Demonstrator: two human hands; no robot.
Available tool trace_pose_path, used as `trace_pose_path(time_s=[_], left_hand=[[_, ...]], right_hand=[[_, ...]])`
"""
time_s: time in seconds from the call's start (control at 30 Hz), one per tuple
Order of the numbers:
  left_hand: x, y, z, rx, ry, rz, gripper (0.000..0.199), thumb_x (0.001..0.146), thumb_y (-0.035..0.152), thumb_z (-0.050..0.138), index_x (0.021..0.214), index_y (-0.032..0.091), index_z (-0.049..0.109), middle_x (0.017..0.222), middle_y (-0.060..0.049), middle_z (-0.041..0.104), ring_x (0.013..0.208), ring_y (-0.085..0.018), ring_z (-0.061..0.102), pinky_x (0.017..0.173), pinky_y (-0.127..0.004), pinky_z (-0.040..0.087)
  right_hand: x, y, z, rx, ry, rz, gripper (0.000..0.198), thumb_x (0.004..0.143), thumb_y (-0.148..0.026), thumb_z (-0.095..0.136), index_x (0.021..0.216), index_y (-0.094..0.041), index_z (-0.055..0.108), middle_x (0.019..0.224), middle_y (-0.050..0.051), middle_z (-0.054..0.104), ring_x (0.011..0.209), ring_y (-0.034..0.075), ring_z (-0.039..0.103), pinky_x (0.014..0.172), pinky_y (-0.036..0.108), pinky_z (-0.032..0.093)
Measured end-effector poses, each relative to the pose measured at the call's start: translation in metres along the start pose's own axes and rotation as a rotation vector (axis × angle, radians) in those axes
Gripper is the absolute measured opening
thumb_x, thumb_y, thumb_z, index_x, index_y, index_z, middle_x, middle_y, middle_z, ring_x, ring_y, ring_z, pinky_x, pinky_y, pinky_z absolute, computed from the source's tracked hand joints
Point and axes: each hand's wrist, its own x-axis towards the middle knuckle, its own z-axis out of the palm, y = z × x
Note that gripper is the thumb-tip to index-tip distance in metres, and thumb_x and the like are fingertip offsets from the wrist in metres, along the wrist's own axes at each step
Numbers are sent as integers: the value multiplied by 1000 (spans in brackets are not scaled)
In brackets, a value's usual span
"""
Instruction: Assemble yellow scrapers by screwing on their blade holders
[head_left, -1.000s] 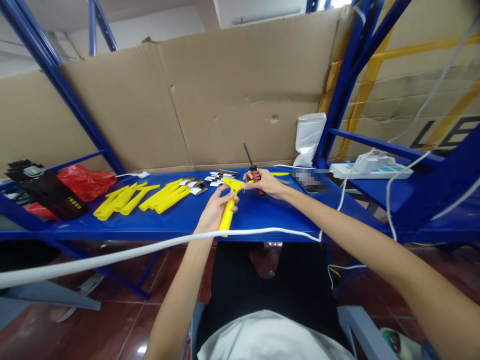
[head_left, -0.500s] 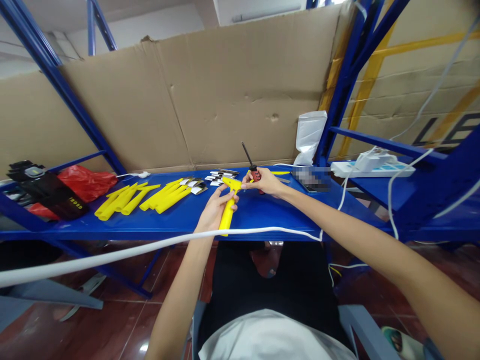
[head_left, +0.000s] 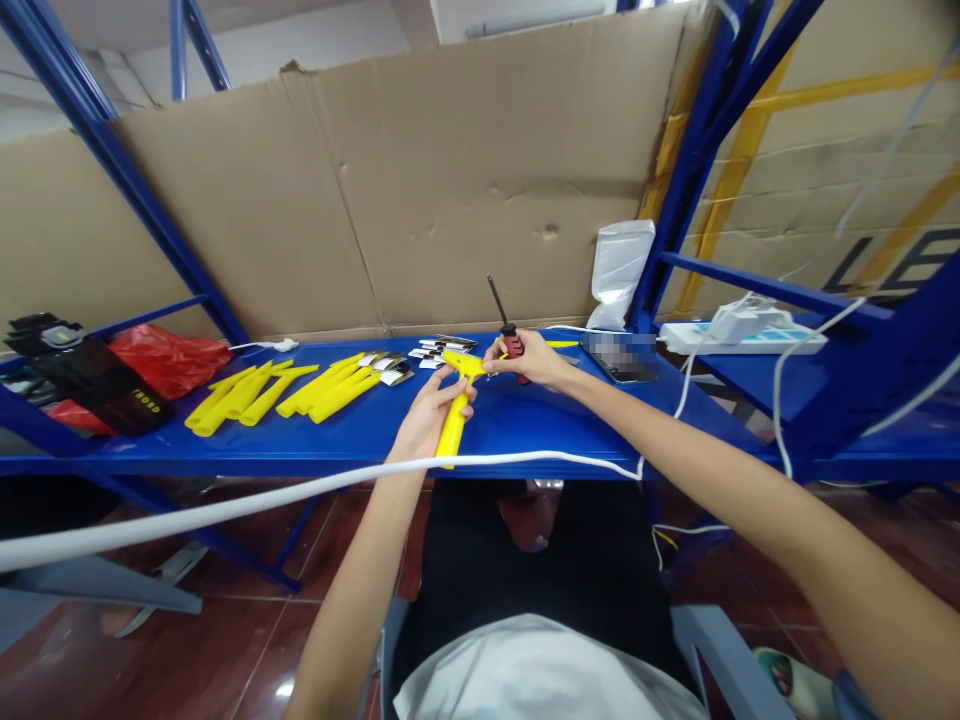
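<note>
My left hand [head_left: 426, 418] is wrapped round a yellow T-shaped plastic scraper handle [head_left: 453, 428], its head pointing up and away from me. My right hand [head_left: 541, 362] holds a screwdriver [head_left: 513, 346] with a red and black grip, its dark shaft pointing up. The thumb and forefinger of that same hand pinch at the right end of the scraper head; a small part there is too tiny to make out. More yellow scrapers [head_left: 251, 396] lie to the left, and others [head_left: 330, 388] have white and black pieces at their heads.
Small white and black flat pieces [head_left: 442, 350] lie behind my left hand on the blue shelf [head_left: 517, 430]. A phone [head_left: 621, 358], a white pouch [head_left: 619, 270] and a power strip [head_left: 750, 335] are on the right. A white cable [head_left: 300, 488] crosses in front. A red bag [head_left: 169, 355] is at left.
Both hands keep almost the same pose, the scraper and the screwdriver still in them. The view has shifted slightly.
</note>
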Motion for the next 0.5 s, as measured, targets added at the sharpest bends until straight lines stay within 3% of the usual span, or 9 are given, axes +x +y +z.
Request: trace_pose_path(time_s=[0.5], left_hand=[[-3,7,11,-1,59,-48,52,84,-1,80,126,21,58,118,-11,71,77,-13,70,56,-18,49]], right_hand=[[-1,-5,-1,-59,-38,21,59,60,-50,103,77,-23,53,92,5,79,84,20,69,86,38,55]])
